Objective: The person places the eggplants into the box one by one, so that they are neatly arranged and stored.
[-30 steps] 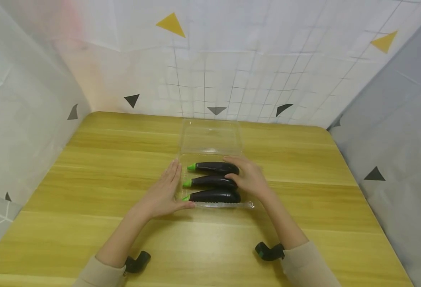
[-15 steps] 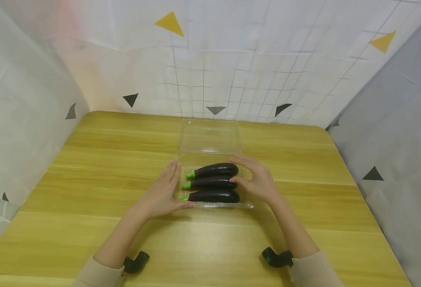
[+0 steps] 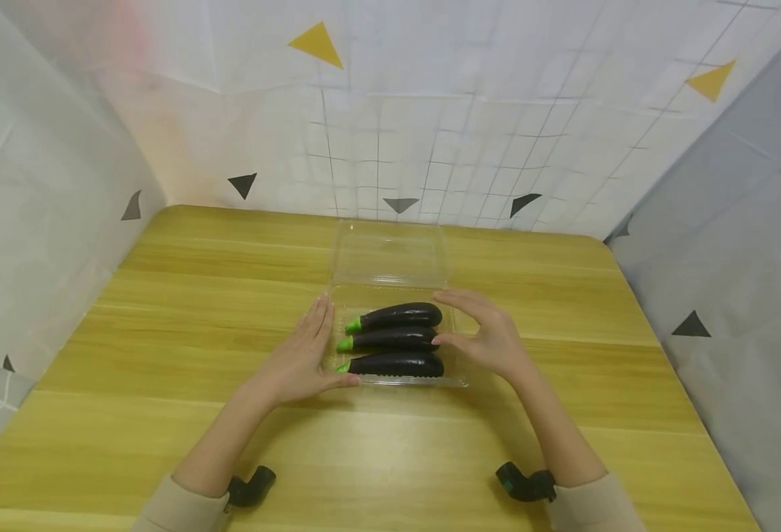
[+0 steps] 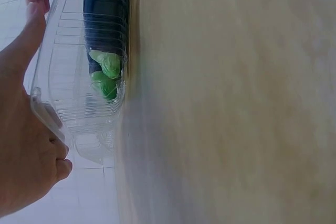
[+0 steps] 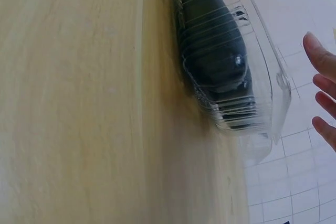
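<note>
Three dark eggplants with green stems lie side by side in a clear plastic clamshell box (image 3: 455, 321): a back eggplant (image 3: 400, 315), a middle eggplant (image 3: 393, 339) and a front eggplant (image 3: 397, 364). The box's lid (image 3: 390, 253) is flipped back, away from the person. My left hand (image 3: 300, 362) rests against the box's left side, fingers extended and thumb at the front edge. Above the right side, my right hand (image 3: 493, 340) has thumb and fingers spread with nothing between them. The right wrist view shows its fingers (image 5: 325, 98) apart from the box wall.
The box stands on a wood-grain table (image 3: 390, 458). A patterned white curtain (image 3: 390, 111) hangs behind and along both sides. A black wrist device shows at each sleeve, left device (image 3: 252, 486) and right device (image 3: 526, 484).
My right hand has let go of the back eggplant and drawn off to the right. That eggplant's stem end has swung toward the middle one. My left hand stays in place.
</note>
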A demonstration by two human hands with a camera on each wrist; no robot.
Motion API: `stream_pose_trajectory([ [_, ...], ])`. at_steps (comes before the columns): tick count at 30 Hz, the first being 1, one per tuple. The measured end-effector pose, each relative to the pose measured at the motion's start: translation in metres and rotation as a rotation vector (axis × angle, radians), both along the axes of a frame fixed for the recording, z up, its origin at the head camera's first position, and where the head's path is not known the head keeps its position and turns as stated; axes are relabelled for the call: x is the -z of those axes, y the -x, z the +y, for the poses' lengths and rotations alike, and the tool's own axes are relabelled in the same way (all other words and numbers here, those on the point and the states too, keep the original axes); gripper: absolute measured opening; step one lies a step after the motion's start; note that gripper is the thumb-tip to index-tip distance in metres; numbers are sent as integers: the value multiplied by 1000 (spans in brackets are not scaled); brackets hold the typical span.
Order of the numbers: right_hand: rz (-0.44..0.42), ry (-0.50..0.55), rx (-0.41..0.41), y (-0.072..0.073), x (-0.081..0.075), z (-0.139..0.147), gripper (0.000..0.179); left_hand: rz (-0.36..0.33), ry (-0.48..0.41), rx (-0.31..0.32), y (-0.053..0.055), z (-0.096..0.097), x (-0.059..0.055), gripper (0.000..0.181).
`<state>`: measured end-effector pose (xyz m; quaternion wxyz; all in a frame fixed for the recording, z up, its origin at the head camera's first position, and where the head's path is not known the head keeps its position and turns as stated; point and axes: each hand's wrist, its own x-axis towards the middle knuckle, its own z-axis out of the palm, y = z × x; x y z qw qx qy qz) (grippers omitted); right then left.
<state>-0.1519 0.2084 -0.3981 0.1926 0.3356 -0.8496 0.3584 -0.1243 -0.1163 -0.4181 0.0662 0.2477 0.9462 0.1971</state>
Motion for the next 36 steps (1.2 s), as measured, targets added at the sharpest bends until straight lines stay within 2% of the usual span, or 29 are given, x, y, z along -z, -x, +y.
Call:
stream_pose_trajectory([
  [8,12,-8,19,-1,-3,6,66,6,8,4,0,-2,-2,121],
  [16,28,-1,33,-1,0,14,68,-19,-6,-23,4,-10,-7,101],
  [23,37,-22,70,-3,1,23,68,14,42,-38,13,-17,-12,100],
  [36,21,-47,160,-9,1,42,64,5,78,-112,30,-32,-18,97],
])
